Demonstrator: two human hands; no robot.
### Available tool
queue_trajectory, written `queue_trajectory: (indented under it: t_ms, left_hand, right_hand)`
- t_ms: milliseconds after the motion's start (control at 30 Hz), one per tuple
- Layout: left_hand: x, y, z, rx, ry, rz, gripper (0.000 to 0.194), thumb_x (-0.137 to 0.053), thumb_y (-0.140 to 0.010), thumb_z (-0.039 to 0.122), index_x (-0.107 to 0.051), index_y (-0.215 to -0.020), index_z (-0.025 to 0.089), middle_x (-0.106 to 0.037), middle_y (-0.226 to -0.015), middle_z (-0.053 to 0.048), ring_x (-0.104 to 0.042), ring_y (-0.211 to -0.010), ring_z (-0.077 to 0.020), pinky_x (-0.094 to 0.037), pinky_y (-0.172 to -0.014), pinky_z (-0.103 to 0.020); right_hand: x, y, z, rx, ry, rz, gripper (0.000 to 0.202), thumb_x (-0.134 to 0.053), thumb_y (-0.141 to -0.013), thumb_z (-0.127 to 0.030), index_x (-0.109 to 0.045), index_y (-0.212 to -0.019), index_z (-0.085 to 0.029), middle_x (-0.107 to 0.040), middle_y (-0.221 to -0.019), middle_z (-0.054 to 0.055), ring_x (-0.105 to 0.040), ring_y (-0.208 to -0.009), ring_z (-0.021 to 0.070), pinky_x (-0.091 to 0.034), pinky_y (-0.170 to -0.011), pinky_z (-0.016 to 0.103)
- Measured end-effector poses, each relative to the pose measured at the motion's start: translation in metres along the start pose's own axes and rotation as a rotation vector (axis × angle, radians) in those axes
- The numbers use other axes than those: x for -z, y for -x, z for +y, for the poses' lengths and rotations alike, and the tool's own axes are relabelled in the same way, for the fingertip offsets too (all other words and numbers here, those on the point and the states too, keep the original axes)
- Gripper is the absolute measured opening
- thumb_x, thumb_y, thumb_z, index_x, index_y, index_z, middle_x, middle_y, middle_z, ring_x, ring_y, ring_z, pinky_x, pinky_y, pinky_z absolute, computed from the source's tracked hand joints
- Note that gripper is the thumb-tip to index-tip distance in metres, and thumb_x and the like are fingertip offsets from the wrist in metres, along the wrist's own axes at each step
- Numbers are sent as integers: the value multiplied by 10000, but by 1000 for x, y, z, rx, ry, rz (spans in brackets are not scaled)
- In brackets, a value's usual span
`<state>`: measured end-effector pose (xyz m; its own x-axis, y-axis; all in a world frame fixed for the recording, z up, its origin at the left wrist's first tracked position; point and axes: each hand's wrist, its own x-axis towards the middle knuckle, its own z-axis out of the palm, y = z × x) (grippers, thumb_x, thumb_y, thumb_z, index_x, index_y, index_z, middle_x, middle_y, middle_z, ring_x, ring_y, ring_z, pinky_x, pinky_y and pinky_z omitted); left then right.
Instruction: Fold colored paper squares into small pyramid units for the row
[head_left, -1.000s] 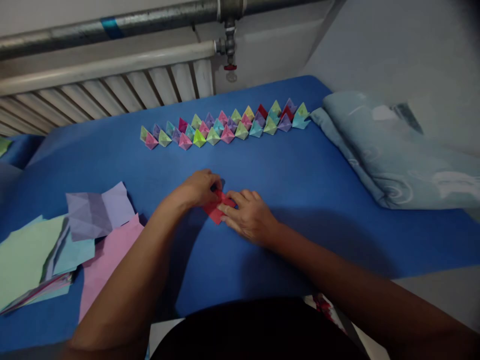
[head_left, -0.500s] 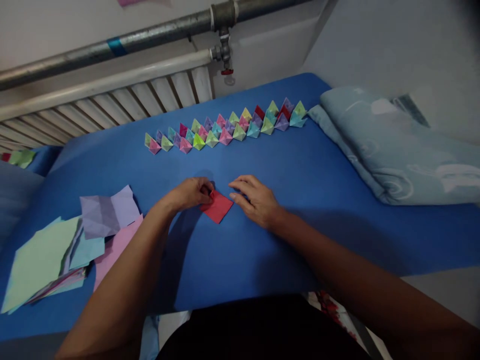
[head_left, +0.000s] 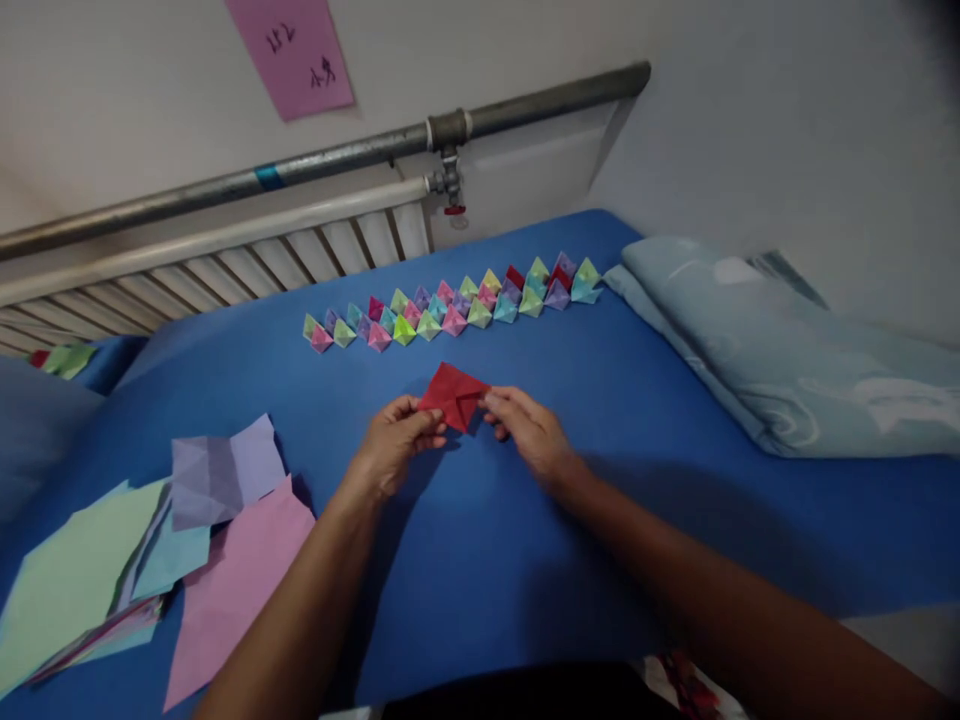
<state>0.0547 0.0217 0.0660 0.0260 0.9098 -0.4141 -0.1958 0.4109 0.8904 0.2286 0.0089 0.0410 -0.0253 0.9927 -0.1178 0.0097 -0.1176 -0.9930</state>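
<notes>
A folded red paper is held up between my two hands over the blue surface. My left hand pinches its lower left side, thumb on top. The fingers of my right hand are closed on its right corner. A crease and a raised flap show near the paper's right side. Beyond the hands, small folded paper pieces in several colours stand in rows.
At the left lie a stack of coloured sheets, a creased purple sheet and a pink sheet. A folded light-blue blanket lies at the right. A radiator and a pipe run along the back wall.
The red paper has been lifted and turned, with a flap now showing. My right hand, apart from it before, has closed on its right corner. The view has tilted up.
</notes>
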Motion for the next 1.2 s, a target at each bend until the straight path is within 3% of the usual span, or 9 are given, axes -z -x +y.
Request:
queue_trajectory:
  t_ms: [200, 367, 500, 667, 900, 1200]
  left_hand:
    - [-27, 6, -15, 62, 332, 4, 282, -800, -567, 95, -554, -690, 161, -682, -638, 18, -654, -585, -111, -552, -578, -224]
    - [-27, 4, -27, 124, 434, 4, 266, -797, -591, 99, -556, -684, 160, -678, -624, 28, -659, -585, -99, -549, -598, -210]
    - [-25, 4, -31, 116, 487, 2, 240, -795, -596, 104, -588, -706, 158, -684, -643, 26, -663, -605, -100, -554, -614, -215]
    - [-25, 5, -33, 110, 460, -36, 248, -817, -584, 133, -628, -744, 141, -697, -665, 10, -653, -595, -95, -561, -612, -215]
    - [-27, 12, -38, 124, 387, -100, 257, -833, -573, 180, -647, -747, 145, -698, -673, -2, -669, -623, -122, -561, -597, -229]
    - [-17, 12, -32, 10, 174, -131, 266, -827, -583, 267, -671, -754, 135, -647, -639, 23, -570, -511, -68, -501, -504, -194]
  right_hand:
    - [-15, -3, 3, -56, -294, 73, 424, -737, -640, -401, -597, -986, -201, -664, -877, 5, -584, -740, 127, -423, -635, 258]
    - [-16, -9, 4, -181, -510, 72, 538, -786, -572, -313, -559, -1045, -194, -668, -828, -3, -565, -638, 111, -401, -584, 249]
    - [-13, -10, 2, -282, -583, 17, 494, -798, -550, -294, -594, -985, -178, -658, -769, 0, -550, -602, 113, -391, -543, 246]
    - [-14, -6, -1, -287, -462, -70, 295, -767, -605, -368, -627, -768, -167, -597, -640, -25, -513, -576, 95, -368, -527, 227]
    - [-18, -2, -5, -248, -252, 10, 221, -711, -628, -351, -659, -761, -183, -594, -630, -40, -457, -531, 86, -355, -519, 237]
    - [-18, 1, -9, -212, -107, -54, 185, -664, -665, -366, -625, -710, -192, -558, -604, -48, -440, -535, 94, -356, -537, 252]
